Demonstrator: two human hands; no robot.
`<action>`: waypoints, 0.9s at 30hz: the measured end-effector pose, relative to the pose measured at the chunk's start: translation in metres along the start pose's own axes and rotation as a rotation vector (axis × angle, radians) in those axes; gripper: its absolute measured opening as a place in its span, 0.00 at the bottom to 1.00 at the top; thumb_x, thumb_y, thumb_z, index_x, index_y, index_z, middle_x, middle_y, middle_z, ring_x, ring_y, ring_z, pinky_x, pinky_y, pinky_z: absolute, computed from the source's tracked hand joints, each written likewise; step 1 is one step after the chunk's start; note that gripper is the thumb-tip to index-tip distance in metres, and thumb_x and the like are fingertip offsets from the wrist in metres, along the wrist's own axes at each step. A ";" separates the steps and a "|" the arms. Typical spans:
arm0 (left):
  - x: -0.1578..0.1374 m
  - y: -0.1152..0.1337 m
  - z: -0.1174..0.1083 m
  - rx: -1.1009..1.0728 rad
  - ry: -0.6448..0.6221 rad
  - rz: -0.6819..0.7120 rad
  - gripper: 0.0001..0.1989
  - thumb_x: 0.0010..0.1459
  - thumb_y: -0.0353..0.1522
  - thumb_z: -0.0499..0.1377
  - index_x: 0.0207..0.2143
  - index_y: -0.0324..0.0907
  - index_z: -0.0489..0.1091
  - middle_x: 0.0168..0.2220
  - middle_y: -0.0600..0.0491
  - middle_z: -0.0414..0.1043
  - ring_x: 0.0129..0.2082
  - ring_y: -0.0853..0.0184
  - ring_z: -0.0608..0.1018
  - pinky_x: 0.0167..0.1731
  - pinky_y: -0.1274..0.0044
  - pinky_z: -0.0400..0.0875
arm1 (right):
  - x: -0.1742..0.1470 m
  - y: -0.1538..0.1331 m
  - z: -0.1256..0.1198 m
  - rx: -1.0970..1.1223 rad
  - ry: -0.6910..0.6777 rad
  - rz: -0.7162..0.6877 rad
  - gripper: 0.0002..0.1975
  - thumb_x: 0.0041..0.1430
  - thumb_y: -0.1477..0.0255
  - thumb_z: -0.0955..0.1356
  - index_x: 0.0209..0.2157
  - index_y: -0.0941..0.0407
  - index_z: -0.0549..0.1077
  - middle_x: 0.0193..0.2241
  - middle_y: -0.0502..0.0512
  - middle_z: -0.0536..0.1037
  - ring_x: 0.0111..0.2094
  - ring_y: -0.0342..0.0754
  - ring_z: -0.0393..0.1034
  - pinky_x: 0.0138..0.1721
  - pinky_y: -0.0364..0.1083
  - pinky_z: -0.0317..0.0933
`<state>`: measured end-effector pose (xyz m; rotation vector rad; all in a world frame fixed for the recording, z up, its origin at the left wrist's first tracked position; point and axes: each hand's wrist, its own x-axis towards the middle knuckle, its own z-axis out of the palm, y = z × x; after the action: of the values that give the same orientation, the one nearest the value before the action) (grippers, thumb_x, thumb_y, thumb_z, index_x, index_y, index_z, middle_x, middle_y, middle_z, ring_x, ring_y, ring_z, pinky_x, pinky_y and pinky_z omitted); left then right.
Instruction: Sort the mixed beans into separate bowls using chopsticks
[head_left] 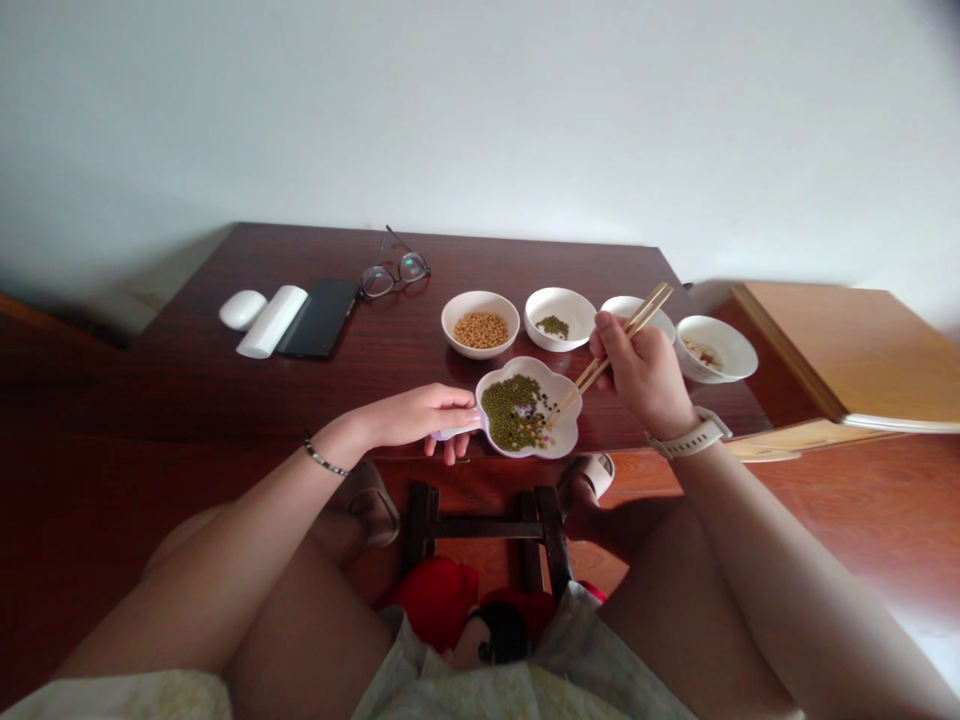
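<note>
My left hand (448, 418) is closed around the short handle of a white flower-shaped dish (568, 440) with a purple rim. Green mung beans (510, 400) fill its left side, mixed with some dark and pale beans towards the lower middle. In my right hand (645, 365) is a pair of wooden chopsticks (592, 372), their tips down in the dish among the mixed beans. Whether the tips pinch a bean is too small to tell. Behind the dish stand a bowl of yellow soybeans (481, 330) and a white bowl (576, 305) with a few mung beans.
Partly behind my right hand is another white bowl (619, 305); right of it, a bowl (739, 352) holds some pale and reddish pieces. Glasses (395, 275), a dark phone-like slab (319, 318), a white case (271, 322) and a white rounded object (243, 310) lie left on the table (300, 250).
</note>
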<state>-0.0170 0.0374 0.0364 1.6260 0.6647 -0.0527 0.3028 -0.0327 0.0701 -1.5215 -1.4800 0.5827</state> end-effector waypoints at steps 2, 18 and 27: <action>0.000 0.000 0.000 0.003 -0.001 -0.002 0.22 0.75 0.52 0.58 0.41 0.43 0.73 0.37 0.47 0.84 0.33 0.62 0.86 0.25 0.77 0.71 | 0.000 0.000 0.000 0.016 -0.002 0.002 0.32 0.75 0.40 0.63 0.27 0.52 0.71 0.14 0.49 0.69 0.15 0.45 0.64 0.20 0.46 0.55; 0.000 0.001 0.000 0.002 -0.002 0.004 0.21 0.75 0.51 0.58 0.42 0.43 0.73 0.38 0.48 0.85 0.33 0.63 0.86 0.24 0.78 0.72 | -0.002 -0.003 0.003 0.001 -0.053 -0.004 0.32 0.77 0.43 0.62 0.27 0.52 0.70 0.14 0.48 0.70 0.16 0.44 0.65 0.22 0.47 0.56; 0.000 0.000 -0.001 -0.006 -0.007 0.013 0.21 0.75 0.51 0.58 0.43 0.43 0.73 0.38 0.47 0.85 0.33 0.63 0.86 0.24 0.78 0.72 | -0.003 -0.004 0.007 0.032 -0.087 -0.019 0.32 0.78 0.44 0.62 0.25 0.51 0.68 0.13 0.48 0.69 0.17 0.44 0.64 0.23 0.46 0.55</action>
<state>-0.0171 0.0380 0.0364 1.6236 0.6488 -0.0472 0.2941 -0.0339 0.0692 -1.4719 -1.5424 0.6661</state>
